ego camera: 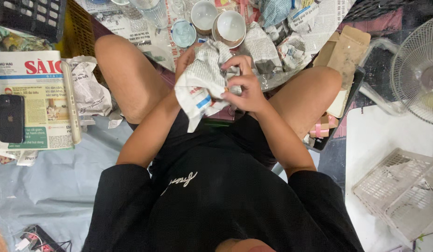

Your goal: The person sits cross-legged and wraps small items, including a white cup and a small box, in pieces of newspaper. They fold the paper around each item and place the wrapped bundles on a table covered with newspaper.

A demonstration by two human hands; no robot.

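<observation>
While both hands squeeze the newspaper bundle (202,81), the left hand (186,58) sits behind it and the right hand (244,86) grips its side, white cups (230,25) just beyond.

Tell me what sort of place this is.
Probably a home floor used as a makeshift packing spot: newspaper sheets spread under white cups, wrapped bundles, and a floor fan beside a white plastic basket.

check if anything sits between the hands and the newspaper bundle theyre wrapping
Nothing visible does. The left hand and right hand both grip the crumpled newspaper bundle directly, above the lap; whatever it wraps is hidden.
</observation>
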